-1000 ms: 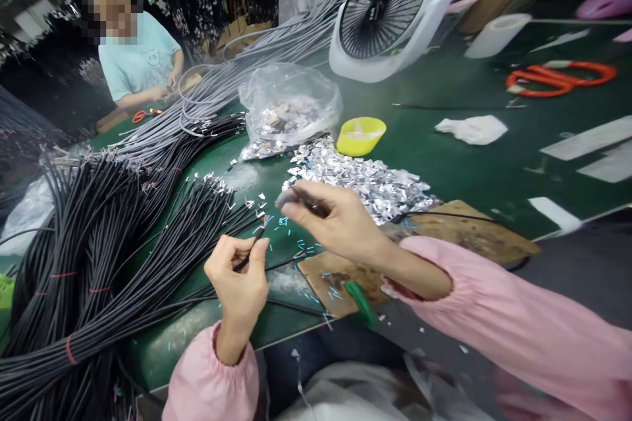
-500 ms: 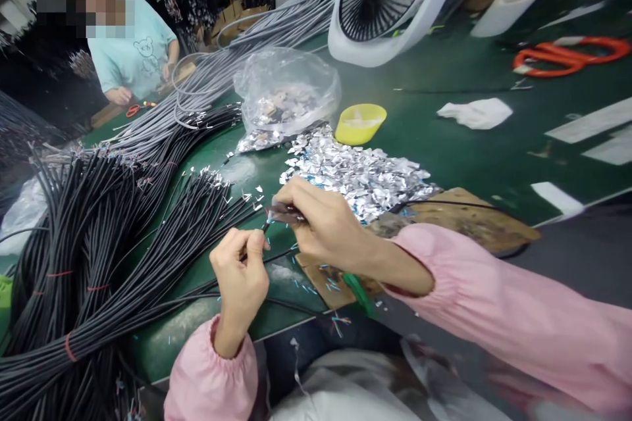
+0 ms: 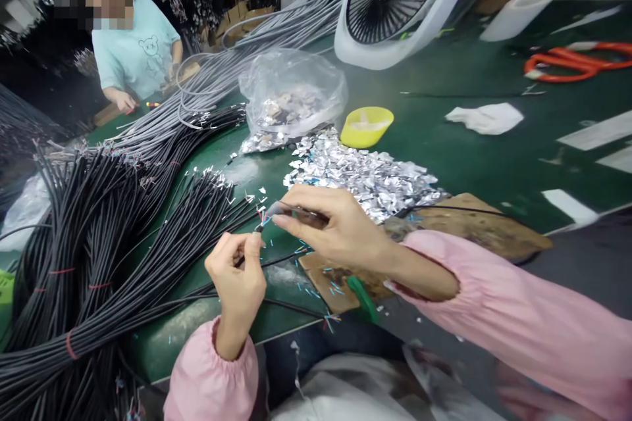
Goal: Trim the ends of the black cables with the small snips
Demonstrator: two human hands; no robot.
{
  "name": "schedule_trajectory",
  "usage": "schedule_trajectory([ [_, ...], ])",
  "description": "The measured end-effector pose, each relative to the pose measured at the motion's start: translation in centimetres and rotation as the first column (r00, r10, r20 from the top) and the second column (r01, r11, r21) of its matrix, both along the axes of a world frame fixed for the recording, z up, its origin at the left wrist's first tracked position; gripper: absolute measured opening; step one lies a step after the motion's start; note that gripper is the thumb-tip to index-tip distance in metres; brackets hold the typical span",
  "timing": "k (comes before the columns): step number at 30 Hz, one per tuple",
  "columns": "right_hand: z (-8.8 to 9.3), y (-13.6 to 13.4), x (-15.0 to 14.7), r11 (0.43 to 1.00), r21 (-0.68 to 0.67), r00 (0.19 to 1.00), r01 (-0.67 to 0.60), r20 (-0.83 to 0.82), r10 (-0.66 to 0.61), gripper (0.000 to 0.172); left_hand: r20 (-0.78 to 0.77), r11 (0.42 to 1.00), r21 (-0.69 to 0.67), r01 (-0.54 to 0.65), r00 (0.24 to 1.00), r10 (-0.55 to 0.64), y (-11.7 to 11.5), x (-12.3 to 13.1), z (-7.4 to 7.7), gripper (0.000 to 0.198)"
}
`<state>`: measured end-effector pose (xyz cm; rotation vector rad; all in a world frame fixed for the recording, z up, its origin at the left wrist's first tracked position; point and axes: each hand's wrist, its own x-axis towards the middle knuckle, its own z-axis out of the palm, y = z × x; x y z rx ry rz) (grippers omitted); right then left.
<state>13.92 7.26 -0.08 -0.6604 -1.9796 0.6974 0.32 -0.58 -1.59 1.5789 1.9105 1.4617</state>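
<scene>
My left hand (image 3: pixel 237 279) is closed in a pinch around the end of a black cable (image 3: pixel 259 228). Thin coloured wires (image 3: pixel 263 216) fan out of its stripped tip. Close by on the right, my right hand (image 3: pixel 340 227) grips a dark flat tool (image 3: pixel 310 216), its kind partly hidden by the fingers. A greyish piece (image 3: pixel 275 208) shows at my right fingertips, against the wires. Behind the hands lies a heap of silver foil scraps (image 3: pixel 365 177). Bundles of black cables (image 3: pixel 162 256) spread out on the left.
A worn wooden board (image 3: pixel 469 223) lies under my right forearm. Farther back are a clear plastic bag (image 3: pixel 296 92), a yellow cup (image 3: pixel 367 126), a white fan (image 3: pixel 360 56) and orange-handled scissors (image 3: pixel 563 66). Grey cables (image 3: pixel 222 72) run behind. A co-worker (image 3: pixel 135 46) is across the table.
My right thumb and fingers have shifted and stretched out more along the tool. The greyish piece shows more beside the wires. My left hand keeps its pinch; the view has shifted slightly.
</scene>
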Motion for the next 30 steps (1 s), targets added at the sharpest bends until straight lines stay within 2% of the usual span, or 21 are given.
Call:
schedule_trajectory([
  [5, 0.2, -0.2, 0.0, 0.998, -0.068, 1.0, -0.01, -0.019, 0.009, 0.017, -0.006, 1.0, 0.017, -0.005, 1.0, 0.005, 0.0, 0.0, -0.2, 0.023],
  [7, 0.4, -0.1, 0.1, 0.987, -0.159, 0.999, -0.022, -0.029, 0.017, 0.017, -0.016, 1.0, 0.029, -0.004, 1.0, 0.005, 0.0, 0.1, -0.3, 0.021],
  [9, 0.6, 0.0, 0.1, 0.946, -0.318, 0.998, -0.064, -0.046, 0.052, 0.016, -0.025, 0.999, 0.044, 0.004, 1.0, -0.003, 0.1, 0.0, -0.3, 0.02],
  [11, 0.8, 0.3, 0.1, 0.845, -0.518, 0.991, -0.132, -0.073, 0.109, 0.017, -0.034, 0.998, 0.063, 0.025, 0.999, -0.023, 0.1, -0.1, -0.3, 0.02],
  [14, 0.9, 0.6, 0.1, 0.596, -0.766, 0.969, -0.241, -0.151, 0.198, 0.019, -0.066, 0.993, 0.084, 0.08, 0.995, -0.075, 0.1, -0.3, -0.3, 0.019],
  [16, 0.8, 0.8, 0.1, 0.44, -0.842, 0.942, -0.313, -0.216, 0.256, 0.022, -0.088, 0.989, 0.09, 0.119, 0.99, -0.111, 0.1, -0.5, -0.3, 0.019],
  [17, 0.8, 0.8, 0.1, 0.387, -0.857, 0.93, -0.339, -0.244, 0.274, 0.022, -0.093, 0.987, 0.091, 0.136, 0.987, -0.128, 0.1, -0.6, -0.2, 0.019],
  [19, 0.8, 0.6, 0.0, 0.34, -0.868, 0.919, -0.361, -0.268, 0.291, 0.021, -0.091, 0.981, 0.084, 0.172, 0.982, -0.164, 0.2, -0.7, -0.1, 0.019],
  [22, 0.9, 0.3, -0.1, 0.334, -0.878, 0.922, -0.342, -0.243, 0.303, 0.02, -0.075, 0.975, 0.073, 0.212, 0.976, -0.206, 0.2, -0.8, 0.1, 0.021],
  [24, 1.0, 0.2, -0.1, 0.376, -0.87, 0.934, -0.318, -0.22, 0.282, 0.02, -0.068, 0.979, 0.076, 0.191, 0.98, -0.186, 0.2, -0.8, 0.1, 0.022],
  [28, 1.3, 0.3, 0.3, 0.578, -0.776, 0.966, -0.253, -0.166, 0.201, 0.022, -0.09, 0.989, 0.096, 0.113, 0.99, -0.104, 0.0, -0.7, 0.1, 0.02],
  [30, 1.4, 0.3, 0.4, 0.658, -0.72, 0.975, -0.221, -0.136, 0.178, 0.02, -0.117, 0.989, 0.102, 0.103, 0.989, -0.091, -0.1, -0.6, 0.0, 0.017],
])
